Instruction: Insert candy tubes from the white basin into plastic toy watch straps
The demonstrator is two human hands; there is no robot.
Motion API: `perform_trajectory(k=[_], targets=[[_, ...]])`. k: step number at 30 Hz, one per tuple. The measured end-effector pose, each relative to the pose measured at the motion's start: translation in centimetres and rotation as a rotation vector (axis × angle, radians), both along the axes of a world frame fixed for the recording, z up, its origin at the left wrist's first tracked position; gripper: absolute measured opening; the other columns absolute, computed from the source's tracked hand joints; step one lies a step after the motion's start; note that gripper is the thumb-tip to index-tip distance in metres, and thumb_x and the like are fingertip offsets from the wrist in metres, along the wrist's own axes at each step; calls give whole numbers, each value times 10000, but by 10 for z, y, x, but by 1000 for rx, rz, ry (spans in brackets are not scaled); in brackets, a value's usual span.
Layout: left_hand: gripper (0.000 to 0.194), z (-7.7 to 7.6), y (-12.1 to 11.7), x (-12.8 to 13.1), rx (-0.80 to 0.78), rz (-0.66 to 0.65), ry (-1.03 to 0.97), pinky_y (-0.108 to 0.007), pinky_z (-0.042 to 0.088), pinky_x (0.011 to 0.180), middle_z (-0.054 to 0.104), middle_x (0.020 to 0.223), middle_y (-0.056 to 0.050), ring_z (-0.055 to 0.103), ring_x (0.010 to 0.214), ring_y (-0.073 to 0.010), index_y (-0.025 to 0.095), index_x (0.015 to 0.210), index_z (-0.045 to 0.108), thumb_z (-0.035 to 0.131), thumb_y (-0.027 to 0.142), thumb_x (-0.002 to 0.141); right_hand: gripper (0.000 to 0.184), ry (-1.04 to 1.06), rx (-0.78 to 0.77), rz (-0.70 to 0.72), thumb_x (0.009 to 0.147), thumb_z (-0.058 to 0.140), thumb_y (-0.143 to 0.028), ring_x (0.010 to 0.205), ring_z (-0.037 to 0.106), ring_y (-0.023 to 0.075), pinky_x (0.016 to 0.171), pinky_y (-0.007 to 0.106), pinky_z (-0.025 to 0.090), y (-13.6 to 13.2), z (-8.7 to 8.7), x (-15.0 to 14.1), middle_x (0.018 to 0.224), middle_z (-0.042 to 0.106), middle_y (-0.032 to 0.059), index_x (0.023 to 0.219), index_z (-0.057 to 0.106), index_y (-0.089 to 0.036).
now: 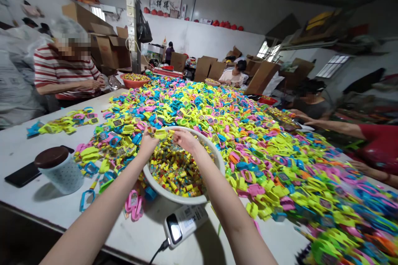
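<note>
A long white table (27,145) in a big workroom is covered with a huge pile of bright plastic toy watches (236,132). Other people sit around it. Both arms reach forward over a round white bowl (217,161) full of small colourful pieces. The left hand (148,140) and right hand (185,138) together pinch one yellow plastic watch (161,133) above the bowl's far rim, fingers closed on its ends.

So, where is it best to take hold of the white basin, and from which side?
Probably by the rim of the basin, one hand on the near-left rim, the other hand on the right. It is wide, round, full of small pieces and has no handles. Toys crowd the far and right sides, so come from the near edge.
</note>
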State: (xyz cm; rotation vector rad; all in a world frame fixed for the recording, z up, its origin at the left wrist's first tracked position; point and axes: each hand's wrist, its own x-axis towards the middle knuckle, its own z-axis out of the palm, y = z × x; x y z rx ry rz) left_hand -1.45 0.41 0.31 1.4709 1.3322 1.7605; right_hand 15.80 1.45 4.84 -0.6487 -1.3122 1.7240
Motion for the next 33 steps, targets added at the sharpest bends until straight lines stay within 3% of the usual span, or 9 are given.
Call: perform_trajectory(k=[5,10,14,20,24,27,33], targets=[[252,-1,-2,0,-2,2,-43,-269,434,773,523,785,-4,510,759,-127,181,742,417,613,248,599,179,69,-39,-105,620,705,-259,589,465,91,590,235,394,4,-3,-5,612,527,-18,756,610,-191],[311,-1,-6,2,51,-72,-101,-244,446,730,519,766,11,520,730,-112,170,761,444,676,238,563,200,87,-104,-43,682,675,-315,656,530,99,627,245,457,0,-3,-9,707,588,2,844,646,-201],[328,-1,-10,2,79,-73,-113,-215,440,682,513,750,21,519,694,-98,171,785,438,682,225,571,232,92,-130,-19,729,639,-357,644,551,106,617,255,497,-5,1,-11,641,564,-12,897,641,-197],[353,1,-12,4,16,-80,8,-202,427,607,535,745,21,525,628,-95,169,823,441,669,180,554,195,169,-158,-102,726,657,-340,697,575,103,638,243,517,-5,4,-10,758,618,2,827,609,-180],[384,5,-18,6,-20,-109,137,-202,418,575,544,746,23,532,618,-105,172,881,441,660,177,566,241,214,-113,-138,616,745,-274,680,573,88,646,217,497,-5,4,-11,722,618,-26,774,586,-185],[349,6,-22,5,44,-75,193,-215,438,626,561,808,1,557,702,-122,169,910,463,630,162,604,310,245,-88,-127,550,784,-267,686,581,88,682,222,492,-5,4,-14,708,622,-30,783,603,-174],[294,7,-26,0,238,-23,333,-253,461,748,564,893,-35,562,853,-152,160,945,483,573,143,666,315,181,18,-73,577,762,-357,651,583,103,669,242,483,-6,3,-20,689,630,0,768,625,-147]])
